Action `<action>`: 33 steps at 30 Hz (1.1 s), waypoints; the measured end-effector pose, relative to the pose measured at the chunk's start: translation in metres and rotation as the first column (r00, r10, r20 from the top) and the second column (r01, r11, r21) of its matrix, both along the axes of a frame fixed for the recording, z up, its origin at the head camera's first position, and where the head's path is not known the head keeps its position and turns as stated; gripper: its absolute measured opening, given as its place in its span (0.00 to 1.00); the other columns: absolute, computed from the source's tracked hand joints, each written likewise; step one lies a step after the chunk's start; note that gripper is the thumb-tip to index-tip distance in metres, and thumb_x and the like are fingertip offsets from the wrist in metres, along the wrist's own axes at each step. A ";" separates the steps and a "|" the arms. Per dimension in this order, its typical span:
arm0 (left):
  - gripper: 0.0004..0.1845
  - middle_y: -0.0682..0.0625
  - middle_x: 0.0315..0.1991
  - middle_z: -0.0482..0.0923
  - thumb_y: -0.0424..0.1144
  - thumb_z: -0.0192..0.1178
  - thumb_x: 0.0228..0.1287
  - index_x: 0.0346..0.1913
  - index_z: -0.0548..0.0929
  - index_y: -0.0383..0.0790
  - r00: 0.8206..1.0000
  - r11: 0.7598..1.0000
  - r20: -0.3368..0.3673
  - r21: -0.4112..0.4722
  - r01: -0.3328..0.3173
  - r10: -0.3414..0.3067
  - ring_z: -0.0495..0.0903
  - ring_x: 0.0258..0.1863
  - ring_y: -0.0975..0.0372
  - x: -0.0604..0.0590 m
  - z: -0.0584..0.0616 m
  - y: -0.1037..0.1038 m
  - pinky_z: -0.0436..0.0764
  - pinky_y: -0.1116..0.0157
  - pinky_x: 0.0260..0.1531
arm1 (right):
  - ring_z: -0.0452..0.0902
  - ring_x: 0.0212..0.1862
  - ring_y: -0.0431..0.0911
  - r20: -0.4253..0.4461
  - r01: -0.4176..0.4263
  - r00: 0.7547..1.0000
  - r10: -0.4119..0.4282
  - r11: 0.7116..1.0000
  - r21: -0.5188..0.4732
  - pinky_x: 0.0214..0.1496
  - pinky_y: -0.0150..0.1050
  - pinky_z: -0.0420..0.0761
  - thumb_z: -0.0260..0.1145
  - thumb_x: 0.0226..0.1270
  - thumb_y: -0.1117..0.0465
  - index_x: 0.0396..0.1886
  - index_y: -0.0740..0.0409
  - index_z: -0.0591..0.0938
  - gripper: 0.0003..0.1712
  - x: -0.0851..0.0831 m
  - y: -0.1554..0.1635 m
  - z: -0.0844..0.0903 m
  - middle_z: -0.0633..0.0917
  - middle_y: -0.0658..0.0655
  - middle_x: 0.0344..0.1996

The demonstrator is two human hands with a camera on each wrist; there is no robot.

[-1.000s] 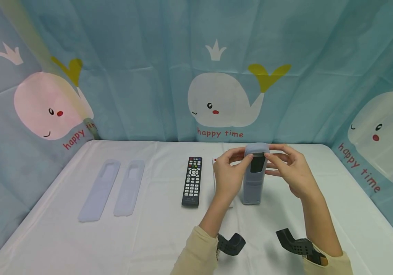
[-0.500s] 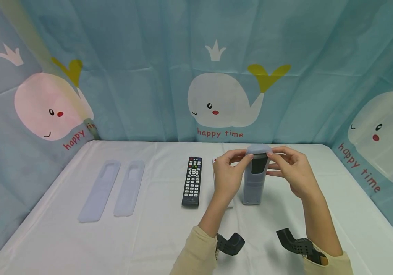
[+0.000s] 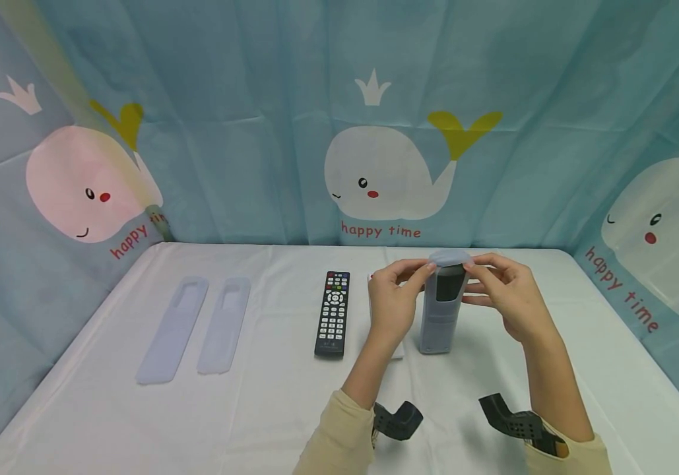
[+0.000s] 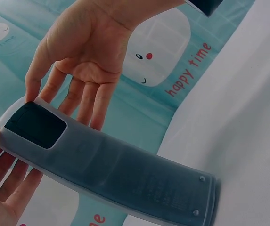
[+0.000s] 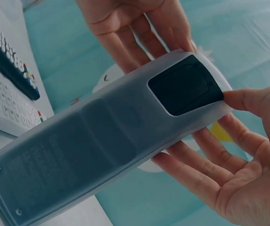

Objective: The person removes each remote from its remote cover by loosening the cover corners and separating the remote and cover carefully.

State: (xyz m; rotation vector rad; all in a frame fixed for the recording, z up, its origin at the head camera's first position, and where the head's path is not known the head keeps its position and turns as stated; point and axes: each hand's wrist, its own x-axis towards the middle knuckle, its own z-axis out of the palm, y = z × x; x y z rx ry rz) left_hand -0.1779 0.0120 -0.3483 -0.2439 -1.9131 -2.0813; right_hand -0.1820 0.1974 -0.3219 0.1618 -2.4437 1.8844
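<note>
A dark remote control (image 3: 449, 286) stands on end on the table, its back toward me, inside a translucent silicone cover (image 3: 439, 326). An opening in the cover's upper back leaves a dark panel bare. My left hand (image 3: 395, 297) pinches the cover's upper left edge between thumb and fingers. On the other side my right hand (image 3: 508, 297) pinches the upper right corner, its other fingers spread behind the remote. In the right wrist view, the right thumb presses at the opening's edge (image 5: 223, 95). The cover's top end juts beyond the remote. The remote's button side is hidden.
A black remote (image 3: 332, 313) lies left of my hands. Beside it, a white remote (image 5: 14, 106) is mostly hidden behind my left hand in the head view. Two flat translucent covers (image 3: 173, 330) (image 3: 224, 326) lie on the left of the white-clothed table (image 3: 280, 409). A whale-print curtain (image 3: 256, 165) surrounds it.
The top of the covered remote has tilted slightly right, and its upper end sits a little lower. My right hand has shifted slightly right with it; both hands keep their pinch.
</note>
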 end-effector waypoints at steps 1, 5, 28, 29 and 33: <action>0.09 0.41 0.43 0.91 0.35 0.69 0.72 0.47 0.92 0.32 1.000 1.000 0.000 0.001 0.002 -0.002 0.90 0.45 0.55 0.000 0.000 0.000 0.88 0.70 0.44 | 0.89 0.37 0.37 0.002 -0.004 1.000 0.004 1.000 -0.001 0.41 0.37 0.91 0.64 0.80 0.58 0.56 0.67 0.82 0.17 0.000 0.001 0.000 0.86 0.39 0.38; 0.09 0.41 0.43 0.91 0.34 0.68 0.72 0.48 0.91 0.31 1.000 1.000 0.004 -0.001 0.007 -0.007 0.90 0.45 0.56 0.001 0.001 -0.001 0.89 0.69 0.45 | 0.89 0.38 0.37 0.010 -0.021 1.000 0.021 1.000 0.008 0.42 0.37 0.91 0.64 0.81 0.57 0.59 0.68 0.81 0.19 -0.002 0.003 -0.002 0.86 0.40 0.39; 0.09 0.42 0.41 0.90 0.34 0.67 0.73 0.47 0.90 0.30 0.999 0.999 0.023 0.005 -0.032 0.032 0.90 0.38 0.62 0.001 0.001 0.000 0.90 0.69 0.39 | 0.89 0.37 0.39 0.068 -0.091 0.992 0.106 0.977 -0.195 0.42 0.34 0.90 0.64 0.81 0.61 0.37 0.39 0.87 0.12 -0.007 0.009 -0.007 0.90 0.41 0.34; 0.09 0.42 0.41 0.90 0.34 0.67 0.73 0.47 0.90 0.30 0.999 0.999 0.027 0.006 -0.033 0.033 0.90 0.38 0.62 0.001 0.001 0.000 0.89 0.69 0.39 | 0.89 0.37 0.39 0.073 -0.087 0.992 0.103 0.977 -0.194 0.42 0.34 0.90 0.64 0.81 0.61 0.38 0.38 0.87 0.12 -0.007 0.009 -0.007 0.89 0.41 0.34; 0.09 0.41 0.41 0.90 0.33 0.67 0.73 0.47 0.90 0.30 0.999 0.999 0.034 0.013 -0.037 0.037 0.90 0.38 0.62 0.000 -0.001 0.002 0.90 0.69 0.38 | 0.89 0.37 0.38 0.088 -0.070 0.992 0.089 0.979 -0.191 0.42 0.34 0.90 0.63 0.81 0.61 0.38 0.37 0.86 0.12 -0.008 0.008 -0.007 0.89 0.40 0.34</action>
